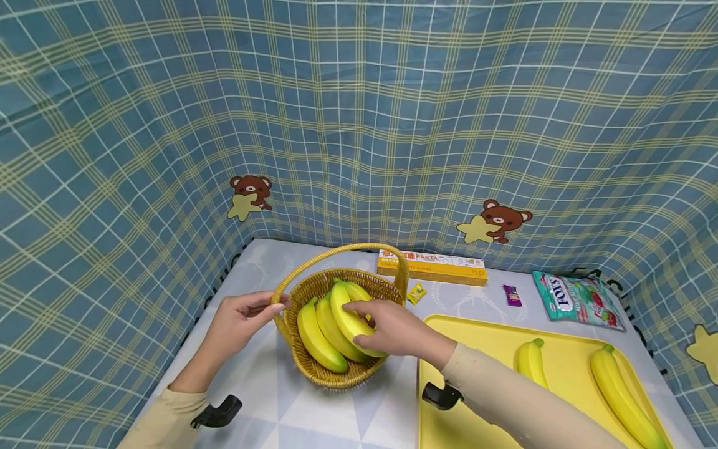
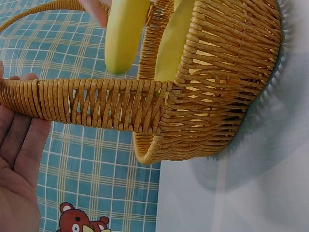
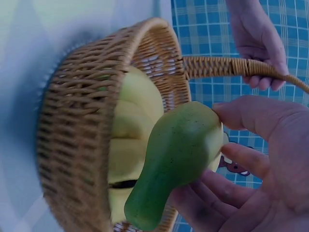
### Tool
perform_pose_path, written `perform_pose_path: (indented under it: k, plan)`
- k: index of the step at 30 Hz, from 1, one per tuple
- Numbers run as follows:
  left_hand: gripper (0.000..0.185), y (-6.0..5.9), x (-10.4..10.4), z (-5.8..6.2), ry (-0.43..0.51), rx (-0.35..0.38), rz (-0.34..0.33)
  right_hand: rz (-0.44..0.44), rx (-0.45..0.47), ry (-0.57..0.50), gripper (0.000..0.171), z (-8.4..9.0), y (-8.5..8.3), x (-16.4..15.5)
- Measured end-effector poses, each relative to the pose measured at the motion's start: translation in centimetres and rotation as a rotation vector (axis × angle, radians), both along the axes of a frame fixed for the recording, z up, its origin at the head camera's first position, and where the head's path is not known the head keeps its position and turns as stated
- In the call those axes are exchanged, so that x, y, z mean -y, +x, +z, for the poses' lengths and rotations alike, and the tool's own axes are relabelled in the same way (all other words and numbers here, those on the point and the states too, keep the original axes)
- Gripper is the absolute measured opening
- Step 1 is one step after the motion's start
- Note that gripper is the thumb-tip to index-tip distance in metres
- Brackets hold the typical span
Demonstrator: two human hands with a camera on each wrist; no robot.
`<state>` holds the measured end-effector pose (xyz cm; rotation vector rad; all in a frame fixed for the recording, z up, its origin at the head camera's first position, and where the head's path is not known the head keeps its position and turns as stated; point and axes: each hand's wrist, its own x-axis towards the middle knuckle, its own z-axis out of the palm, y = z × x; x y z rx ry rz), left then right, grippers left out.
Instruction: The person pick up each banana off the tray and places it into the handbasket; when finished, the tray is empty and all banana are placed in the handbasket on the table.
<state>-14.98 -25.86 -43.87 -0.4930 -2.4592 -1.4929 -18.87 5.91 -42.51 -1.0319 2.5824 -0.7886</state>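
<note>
A woven wicker basket (image 1: 300, 368) with an arched handle (image 1: 331, 251) stands on the table and holds several yellow bananas (image 1: 315, 340). At the handle's left side, my left hand (image 1: 238, 319) pinches it between thumb and fingers; the left wrist view shows fingers behind the wicker. My right hand (image 1: 395, 330) grips a banana (image 1: 349, 318) by its side, thumb and fingers on opposite faces. That banana (image 3: 181, 145) is at the basket's opening, over the other bananas, its green end near the right wrist camera. Whether it touches those below, I cannot tell.
To the right, a yellow tray (image 1: 471, 327) bears two bananas, partly behind my right forearm. Behind the basket lie a pasta box (image 1: 432, 268) and a yellow wrapped candy (image 1: 417, 293). A purple candy (image 1: 512, 295) and a green FOX'S bag (image 1: 578, 300) sit farther right.
</note>
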Motion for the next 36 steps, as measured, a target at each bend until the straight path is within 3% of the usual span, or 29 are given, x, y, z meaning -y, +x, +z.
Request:
perform_pose_path:
  k: [8, 19, 25, 36]
  plan:
    - [0.021, 0.0, 0.2, -0.1, 0.0, 0.009, -0.003, 0.039, 0.093, 0.028, 0.057, -1.4, -0.8, 4.0]
    - [0.021, 0.0, 0.3, -0.1, -0.001, 0.004, -0.012, 0.008, 0.114, 0.03, 0.061, -3.9, -0.9, 7.7]
    - [0.019, 0.0, 0.3, -0.2, -0.004, -0.005, -0.005, 0.021, 0.16, 0.042, 0.066, -3.8, -1.0, 8.0]
    - [0.018, -0.1, 0.3, -0.4, -0.003, 0.001, -0.004, 0.034, 0.113, -0.046, 0.053, -4.1, -1.0, 5.2]
